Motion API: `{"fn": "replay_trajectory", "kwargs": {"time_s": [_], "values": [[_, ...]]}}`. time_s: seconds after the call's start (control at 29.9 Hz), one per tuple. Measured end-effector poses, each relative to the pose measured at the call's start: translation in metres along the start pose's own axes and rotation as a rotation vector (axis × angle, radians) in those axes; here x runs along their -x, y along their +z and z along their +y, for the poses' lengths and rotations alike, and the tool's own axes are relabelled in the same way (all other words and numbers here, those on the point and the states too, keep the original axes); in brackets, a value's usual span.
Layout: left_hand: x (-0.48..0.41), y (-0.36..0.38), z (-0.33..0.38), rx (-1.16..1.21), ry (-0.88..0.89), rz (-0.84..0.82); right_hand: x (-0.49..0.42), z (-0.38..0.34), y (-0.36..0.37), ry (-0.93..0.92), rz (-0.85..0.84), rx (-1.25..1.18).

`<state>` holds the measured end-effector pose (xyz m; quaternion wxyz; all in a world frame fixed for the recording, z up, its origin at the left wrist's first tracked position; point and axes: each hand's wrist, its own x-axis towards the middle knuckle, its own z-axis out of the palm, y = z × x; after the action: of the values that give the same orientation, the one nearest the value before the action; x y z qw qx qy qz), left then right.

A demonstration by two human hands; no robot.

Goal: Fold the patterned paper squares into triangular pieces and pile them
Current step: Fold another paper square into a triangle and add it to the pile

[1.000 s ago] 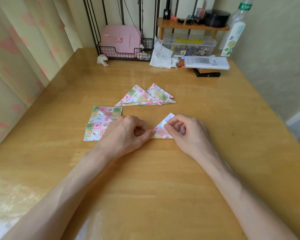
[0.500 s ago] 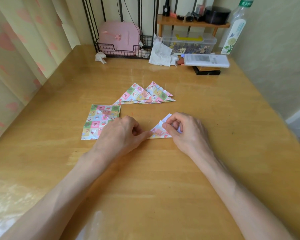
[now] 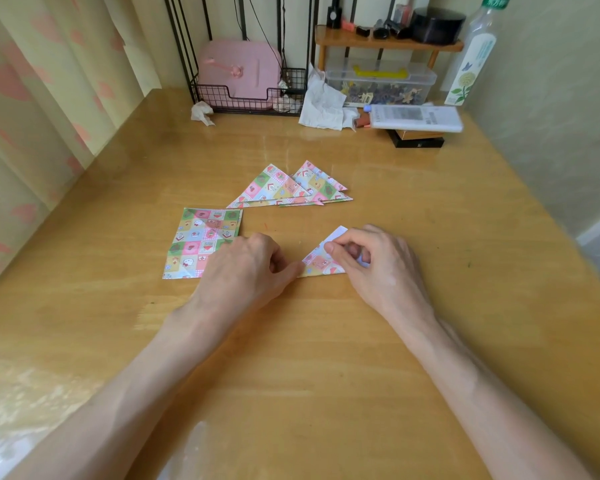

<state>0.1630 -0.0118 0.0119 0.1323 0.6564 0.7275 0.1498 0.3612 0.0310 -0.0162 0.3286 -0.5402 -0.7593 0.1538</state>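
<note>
**Desk** (image 3: 326, 358): wooden, glossy; all items below are carried on it.

**Half-folded paper** (image 3: 317, 264): patterned and triangular, with a white underside shown at its upper tip. It is laid flat near the desk's middle, between the two hands.

**Left hand** (image 3: 246, 268): fingers curled, with one tip set on the paper's left corner, which is held down against the desk.

**Right hand** (image 3: 378, 265): fingers curled, with the paper's right part pinched between thumb and fingertips. That part is largely hidden beneath the hand.

**Unfolded squares** (image 3: 201, 242): a patterned stack lying flat to the left. Its near right corner is covered by the left hand.

**Folded triangles** (image 3: 291, 187): an overlapping pile farther back, apart from both hands.

**Back edge:** a wire basket (image 3: 246, 98) holding a pink case (image 3: 238, 69), a crumpled tissue (image 3: 201, 112), a clear plastic box (image 3: 381, 83) under a small wooden shelf (image 3: 388, 43), and a bottle (image 3: 473, 60).
</note>
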Motion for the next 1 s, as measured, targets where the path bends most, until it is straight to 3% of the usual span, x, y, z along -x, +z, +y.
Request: {"fn": "replay_trajectory", "kwargs": {"time_s": [0.17,0.5,1.0], "values": [[0.0,-0.0006,0.0012,-0.004,0.001,-0.001,0.0078,-0.0018,-0.0028,-0.082,0.02,0.05],[0.0004,-0.0022,-0.0049,0.073,0.023,-0.043,0.0048,-0.0007,0.0021,-0.101,0.095,0.139],[-0.0015,-0.0009,-0.0028,0.006,-0.006,-0.037,0.0029,0.0018,0.0053,-0.127,0.11,0.159]]}}
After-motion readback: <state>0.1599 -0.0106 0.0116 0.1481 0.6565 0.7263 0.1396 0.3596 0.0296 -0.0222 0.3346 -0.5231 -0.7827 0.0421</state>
